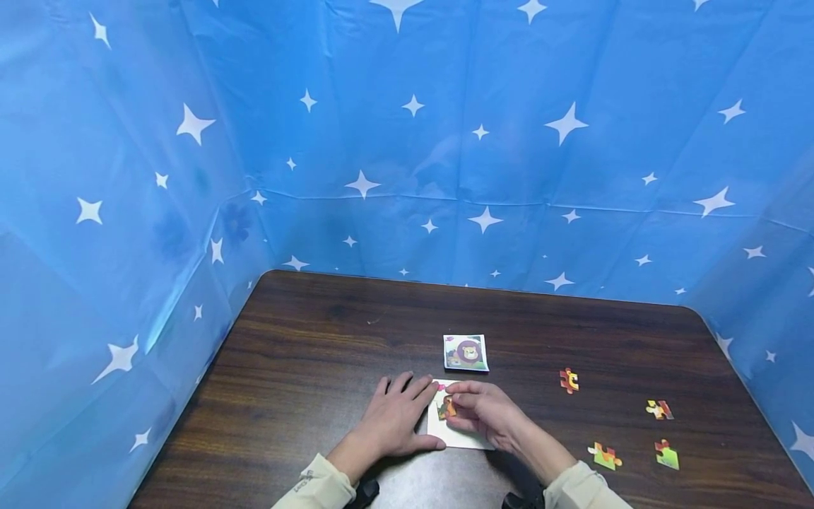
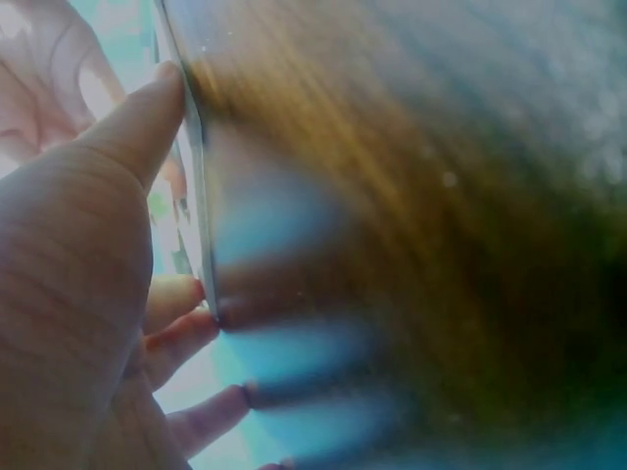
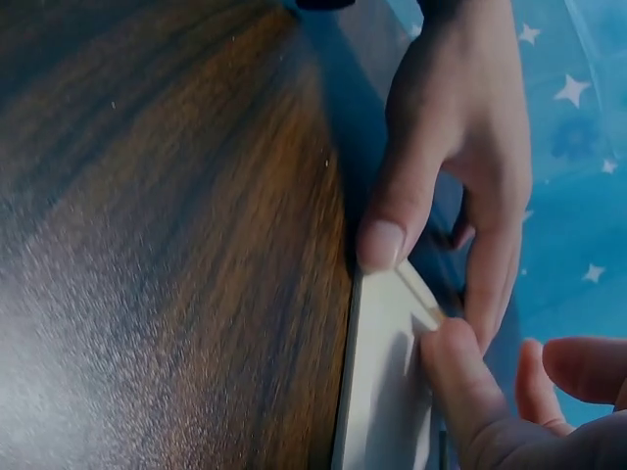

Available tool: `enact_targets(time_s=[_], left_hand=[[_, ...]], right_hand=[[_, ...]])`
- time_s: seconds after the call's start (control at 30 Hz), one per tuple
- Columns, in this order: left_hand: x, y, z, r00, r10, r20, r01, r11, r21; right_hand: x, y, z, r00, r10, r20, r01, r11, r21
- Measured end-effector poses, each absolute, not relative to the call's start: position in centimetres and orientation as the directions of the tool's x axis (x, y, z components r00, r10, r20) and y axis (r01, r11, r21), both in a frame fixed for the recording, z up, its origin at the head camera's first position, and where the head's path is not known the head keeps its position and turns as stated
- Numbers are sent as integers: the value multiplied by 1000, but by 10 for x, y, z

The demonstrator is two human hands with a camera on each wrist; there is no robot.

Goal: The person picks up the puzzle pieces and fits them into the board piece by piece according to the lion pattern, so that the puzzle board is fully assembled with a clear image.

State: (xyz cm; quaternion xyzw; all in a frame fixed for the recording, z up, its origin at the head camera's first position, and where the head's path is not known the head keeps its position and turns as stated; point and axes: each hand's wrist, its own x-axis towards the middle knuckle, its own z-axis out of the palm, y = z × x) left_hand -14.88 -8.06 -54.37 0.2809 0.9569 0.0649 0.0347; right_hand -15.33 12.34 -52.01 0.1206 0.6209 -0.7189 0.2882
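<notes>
A white puzzle board (image 1: 466, 439) lies flat near the table's front, with a small picture piece (image 1: 447, 408) showing orange and green at its left part. My left hand (image 1: 396, 418) rests at the board's left side, fingers spread; its thumb touches the near left corner, also visible in the right wrist view. Over the board, my right hand (image 1: 486, 412) pinches the piece's right side between thumb and curled fingers. In the right wrist view the right thumb (image 3: 460, 377) sits low over the white surface. Some pink print (image 1: 441, 387) shows by the board's top edge.
Behind the board stands a square lion picture card (image 1: 466, 352). To the right lie several loose jigsaw pieces: a red and yellow one (image 1: 569, 381), a yellow-red one (image 1: 659, 409), and green ones (image 1: 605, 457) nearer the front. Blue star-printed cloth (image 1: 445, 162) surrounds the dark wooden table (image 1: 331, 339).
</notes>
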Motion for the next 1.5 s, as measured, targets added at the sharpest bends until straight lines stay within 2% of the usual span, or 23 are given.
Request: enact_targets(time_s=[0.47, 0.83, 1.07, 1.4, 1.5], left_hand=[[-150, -80, -543, -838, 543, -58, 531, 835, 144], [-150, -79, -543, -829, 556, -64, 542, 826, 151], [-150, -78, -542, -827, 559, -59, 548, 826, 133], [-150, -79, -540, -827, 559, -59, 548, 826, 132], [-150, -79, -540, -829, 556, -61, 545, 828, 133]], right_hand=[[-139, 127, -499, -828, -295, -477, 494, 19, -869], [-136, 130, -499, -810, -330, -484, 522, -32, -852], [-134, 137, -495, -833, -276, -480, 495, 16, -868], [-132, 133, -501, -815, -324, -480, 509, -6, -861], [-132, 130, -501, -852, -296, -433, 429, 81, -900]])
